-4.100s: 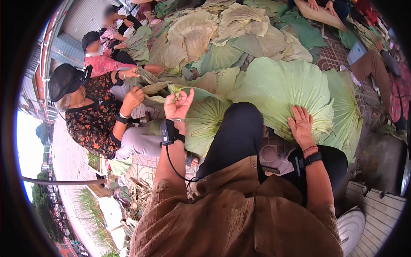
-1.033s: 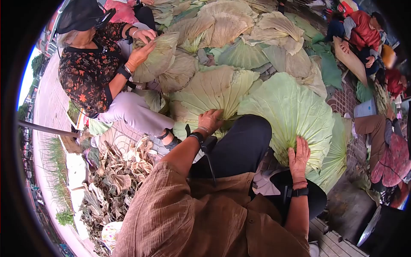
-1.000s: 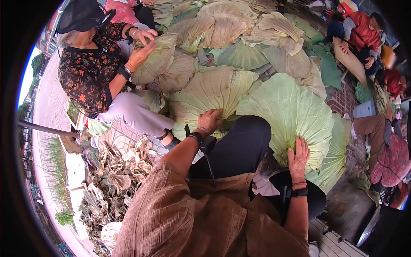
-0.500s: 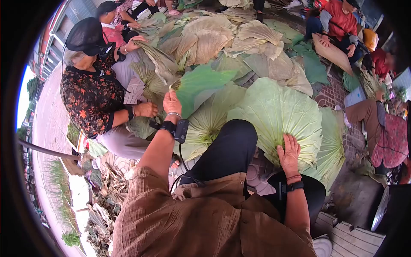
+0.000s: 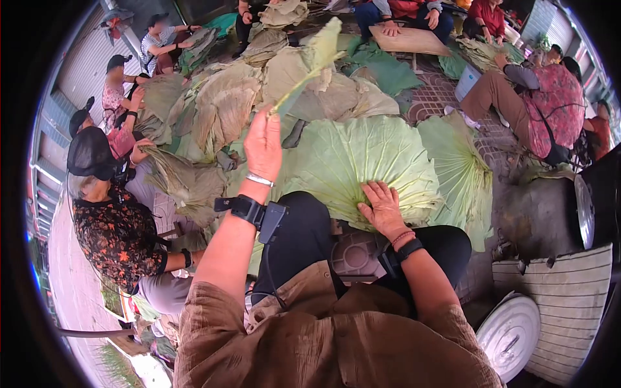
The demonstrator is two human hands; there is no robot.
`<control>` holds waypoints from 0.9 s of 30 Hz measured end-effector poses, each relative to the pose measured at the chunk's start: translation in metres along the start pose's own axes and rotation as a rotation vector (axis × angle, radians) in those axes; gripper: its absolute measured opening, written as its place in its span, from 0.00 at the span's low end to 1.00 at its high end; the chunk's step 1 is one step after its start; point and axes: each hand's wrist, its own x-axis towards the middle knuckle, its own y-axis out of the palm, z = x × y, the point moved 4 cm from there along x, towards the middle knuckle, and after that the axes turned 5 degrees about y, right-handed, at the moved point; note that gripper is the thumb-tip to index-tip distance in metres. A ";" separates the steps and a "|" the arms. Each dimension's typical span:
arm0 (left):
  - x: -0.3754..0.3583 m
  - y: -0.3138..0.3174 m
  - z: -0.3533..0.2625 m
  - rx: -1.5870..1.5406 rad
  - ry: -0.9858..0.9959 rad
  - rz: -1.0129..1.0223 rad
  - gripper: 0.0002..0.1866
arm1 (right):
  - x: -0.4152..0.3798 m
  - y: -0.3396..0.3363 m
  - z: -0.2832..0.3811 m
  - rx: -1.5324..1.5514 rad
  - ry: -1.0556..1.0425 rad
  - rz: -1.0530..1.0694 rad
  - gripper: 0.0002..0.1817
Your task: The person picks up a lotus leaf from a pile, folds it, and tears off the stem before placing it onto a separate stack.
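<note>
My left hand [image 5: 264,145] is raised in front of me, its fingers pinched on the edge of a green lotus leaf [image 5: 315,59], which is seen nearly edge-on and slants up to the right. Under my right hand [image 5: 381,205] lies a broad pale green lotus leaf [image 5: 362,150], spread over my lap and knees with its veins showing. The fingers of that hand rest flat and apart near the leaf's lower edge. Another light green leaf [image 5: 456,171] hangs beside it on the right.
A heap of dried brownish lotus leaves [image 5: 229,97] fills the ground ahead. A person in a floral shirt [image 5: 119,233] sits close on my left; others sit around the heap. At lower right are a round metal lid [image 5: 511,333] and a striped board [image 5: 556,310].
My left hand has lifted the green leaf higher and turned it edge-on. The view has swung to the right. My right hand still rests on the pale leaf.
</note>
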 end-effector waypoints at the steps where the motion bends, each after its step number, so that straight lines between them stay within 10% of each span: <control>1: -0.007 0.020 -0.021 0.045 0.063 0.069 0.13 | -0.001 0.000 0.000 0.002 -0.008 -0.001 0.30; 8: -0.114 0.135 -0.027 -0.057 0.276 0.734 0.20 | -0.002 -0.013 0.002 0.034 0.002 -0.050 0.30; 10: -0.145 0.145 -0.019 0.005 0.233 0.909 0.19 | -0.002 -0.011 0.000 0.010 0.092 0.261 0.27; 20: -0.161 0.154 -0.004 -0.077 0.096 0.818 0.20 | -0.003 -0.020 -0.012 0.048 0.108 -0.123 0.21; 27: -0.182 0.166 0.005 0.131 0.174 0.851 0.21 | -0.004 -0.058 -0.048 -0.089 0.558 0.375 0.16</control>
